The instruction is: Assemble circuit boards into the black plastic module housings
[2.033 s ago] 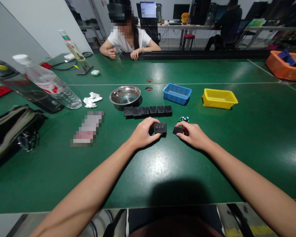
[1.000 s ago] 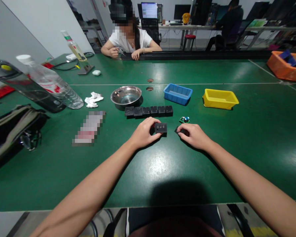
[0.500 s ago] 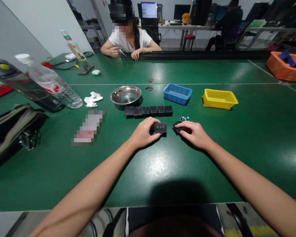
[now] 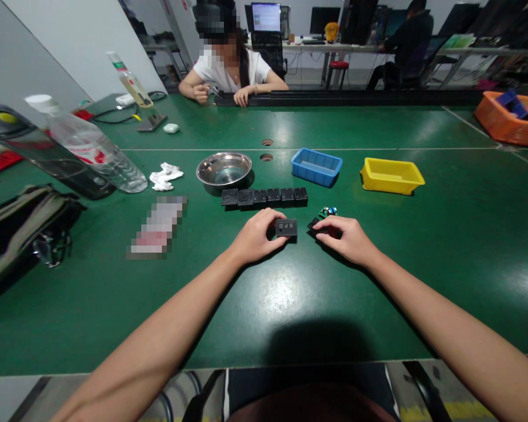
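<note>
My left hand point(image 4: 263, 235) grips a small black plastic box marked "SPD" point(image 4: 286, 228) by its left end, between thumb and fingers, low over the green table. To its right, my right hand point(image 4: 344, 239) has its thumb and fingers closed on a second black plastic part point(image 4: 313, 225), partly covered by the fingertips. Just beyond those fingers lies a small green circuit board point(image 4: 328, 211) with blue and white components. Behind my left hand, several black plastic boxes point(image 4: 273, 196) stand side by side in a row.
A steel bowl point(image 4: 224, 169), a blue tray point(image 4: 317, 166) and a yellow tray point(image 4: 392, 176) stand beyond the row. At left are bottles point(image 4: 92, 146), crumpled tissue point(image 4: 166, 176) and a bag point(image 4: 22, 234). An orange basket point(image 4: 510, 120) is far right. A person point(image 4: 233, 70) sits opposite.
The black part in my right hand has shifted slightly, and more of the circuit board's outline shows beyond the fingers. My left hand stays in place with its box.
</note>
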{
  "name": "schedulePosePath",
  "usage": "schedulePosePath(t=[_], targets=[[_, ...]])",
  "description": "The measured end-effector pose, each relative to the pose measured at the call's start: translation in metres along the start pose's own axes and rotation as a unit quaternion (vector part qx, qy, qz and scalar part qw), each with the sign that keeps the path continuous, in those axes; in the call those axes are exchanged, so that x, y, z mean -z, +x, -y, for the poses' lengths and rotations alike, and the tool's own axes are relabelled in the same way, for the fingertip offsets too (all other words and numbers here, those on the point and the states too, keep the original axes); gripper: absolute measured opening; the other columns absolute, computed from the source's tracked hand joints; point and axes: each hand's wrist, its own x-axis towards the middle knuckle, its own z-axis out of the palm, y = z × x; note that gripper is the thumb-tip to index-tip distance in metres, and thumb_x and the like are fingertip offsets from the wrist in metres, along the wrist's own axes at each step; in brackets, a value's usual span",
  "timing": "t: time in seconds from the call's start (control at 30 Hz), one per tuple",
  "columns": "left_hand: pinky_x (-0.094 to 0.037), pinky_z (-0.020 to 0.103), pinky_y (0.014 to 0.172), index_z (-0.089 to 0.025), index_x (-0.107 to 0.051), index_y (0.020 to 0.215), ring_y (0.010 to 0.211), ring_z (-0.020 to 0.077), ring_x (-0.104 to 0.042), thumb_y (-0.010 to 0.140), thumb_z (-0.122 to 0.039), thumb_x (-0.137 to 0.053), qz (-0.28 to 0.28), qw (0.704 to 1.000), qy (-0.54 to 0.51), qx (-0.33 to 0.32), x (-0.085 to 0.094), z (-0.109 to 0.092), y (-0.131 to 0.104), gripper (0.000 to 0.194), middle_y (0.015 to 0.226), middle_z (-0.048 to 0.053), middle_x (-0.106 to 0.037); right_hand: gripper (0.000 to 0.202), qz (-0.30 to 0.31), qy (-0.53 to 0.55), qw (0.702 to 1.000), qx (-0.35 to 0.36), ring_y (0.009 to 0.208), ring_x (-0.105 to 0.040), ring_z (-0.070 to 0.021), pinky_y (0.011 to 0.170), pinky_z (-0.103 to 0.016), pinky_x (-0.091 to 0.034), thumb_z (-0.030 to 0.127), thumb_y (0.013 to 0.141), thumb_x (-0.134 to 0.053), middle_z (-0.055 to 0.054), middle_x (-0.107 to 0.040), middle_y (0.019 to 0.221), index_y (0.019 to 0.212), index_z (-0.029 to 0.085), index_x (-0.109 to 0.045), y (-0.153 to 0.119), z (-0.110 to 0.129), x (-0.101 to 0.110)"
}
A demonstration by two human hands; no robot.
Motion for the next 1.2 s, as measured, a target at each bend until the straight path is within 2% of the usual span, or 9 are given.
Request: schedulePosePath(t=[0.1, 0.23, 0.4, 0.53, 0.7, 0.97, 1.2], targets=[[-0.051, 0.034, 0.080, -0.018, -0.061, 0.105, 0.087, 0.0201, -0.062, 0.084, -0.030, -0.067, 0.002, 1.000, -0.001, 0.001, 0.0005, -0.0010, 0.0002, 0.025, 0.098, 0.005, -0.067, 0.024, 0.002, 0.007, 1.000, -0.024, 0.060, -0.058, -0.0132, 0.062, -0.028, -0.047, 0.023, 0.084, -0.065, -0.003, -0.072, 0.078, 0.105, 0.016, -0.075, -0.0002, 0.0005, -0.0004], [-0.051, 0.034, 0.081, -0.019, -0.061, 0.105, 0.088, 0.0204, -0.063, 0.084, -0.030, -0.067, 0.006, 1.000, -0.001, 0.006, 0.0010, -0.0016, 0.0003, 0.025, 0.098, 0.005, -0.067, 0.032, 0.001, 0.031, 0.998, -0.054, 0.059, -0.054, -0.0120, 0.059, -0.026, -0.045, 0.026, 0.083, -0.064, -0.001, -0.067, 0.077, 0.113, 0.017, -0.071, -0.0003, -0.0006, -0.0018], [-0.051, 0.034, 0.081, -0.018, -0.061, 0.105, 0.089, 0.0202, -0.063, 0.084, -0.029, -0.067, 0.006, 1.000, -0.002, 0.000, 0.0006, -0.0003, 0.0000, 0.025, 0.099, 0.006, -0.067, 0.036, -0.018, 0.068, 0.995, -0.074, 0.059, -0.053, -0.0122, 0.059, -0.027, -0.043, 0.030, 0.081, -0.068, 0.002, -0.061, 0.072, 0.114, 0.018, -0.069, 0.0004, -0.0049, -0.0047], [-0.050, 0.033, 0.080, -0.018, -0.061, 0.105, 0.088, 0.0199, -0.062, 0.084, -0.029, -0.067, 0.003, 1.000, -0.002, -0.008, 0.0002, 0.0000, 0.0001, 0.025, 0.098, 0.006, -0.067, 0.036, -0.012, 0.092, 0.992, -0.090, 0.059, -0.053, -0.0122, 0.059, -0.027, -0.043, 0.032, 0.079, -0.069, 0.002, -0.061, 0.071, 0.112, 0.016, -0.069, 0.0005, -0.0068, -0.0056], [-0.050, 0.033, 0.081, -0.018, -0.061, 0.105, 0.089, 0.0202, -0.062, 0.084, -0.029, -0.067, 0.000, 1.000, 0.000, -0.006, -0.0001, 0.0001, 0.0004, 0.025, 0.098, 0.006, -0.067, 0.024, 0.000, 0.046, 0.995, -0.092, 0.060, -0.054, -0.0134, 0.061, -0.028, -0.044, 0.033, 0.082, -0.067, -0.001, -0.067, 0.071, 0.096, 0.015, -0.075, 0.0001, -0.0054, -0.0033], [-0.051, 0.034, 0.081, -0.018, -0.061, 0.107, 0.088, 0.0204, -0.062, 0.084, -0.029, -0.067, -0.006, 1.000, 0.002, 0.000, -0.0001, 0.0005, -0.0001, 0.027, 0.098, 0.006, -0.066, 0.029, 0.010, 0.016, 0.997, -0.080, 0.065, -0.063, -0.0163, 0.066, -0.031, -0.049, 0.024, 0.084, -0.056, -0.005, -0.075, 0.081, 0.101, 0.015, -0.078, 0.0005, -0.0058, -0.0029], [-0.051, 0.035, 0.082, -0.018, -0.061, 0.107, 0.089, 0.0206, -0.062, 0.084, -0.029, -0.067, -0.002, 1.000, 0.004, 0.004, 0.0000, 0.0008, -0.0002, 0.026, 0.099, 0.006, -0.066, 0.030, 0.003, 0.003, 0.998, -0.063, 0.067, -0.063, -0.0168, 0.068, -0.032, -0.050, 0.020, 0.082, -0.054, -0.005, -0.076, 0.083, 0.100, 0.018, -0.078, 0.0004, -0.0073, -0.0037]])
